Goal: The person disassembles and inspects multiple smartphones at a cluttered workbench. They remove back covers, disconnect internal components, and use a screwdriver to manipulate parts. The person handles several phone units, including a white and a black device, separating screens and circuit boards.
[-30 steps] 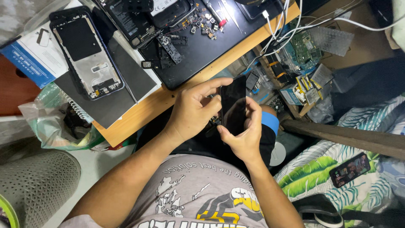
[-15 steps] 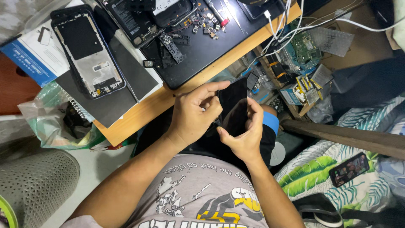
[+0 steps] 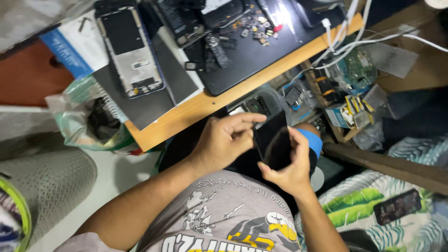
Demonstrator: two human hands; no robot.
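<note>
Below the wooden table edge (image 3: 219, 100), both my hands hold a black phone panel (image 3: 273, 142) over my lap. My left hand (image 3: 224, 140) grips its left edge, index finger stretched along the top and thumb at the side. My right hand (image 3: 291, 168) cradles it from below and the right, thumb pressed on the glossy dark face. An opened phone frame (image 3: 130, 51) lies on a grey notebook (image 3: 158, 93) on the table, far from both hands.
A black work mat (image 3: 252, 56) carries small loose parts and screws under a bright lamp. White cables (image 3: 345, 42) hang off the table's right end. Boxes of circuit boards and parts (image 3: 340, 93) sit below right. A second phone (image 3: 396, 205) lies on leaf-patterned fabric. A plastic bag (image 3: 88, 121) hangs left.
My left index finger has slid along the panel's top edge and my right thumb has shifted on its face. The panel stays in both hands at the same spot.
</note>
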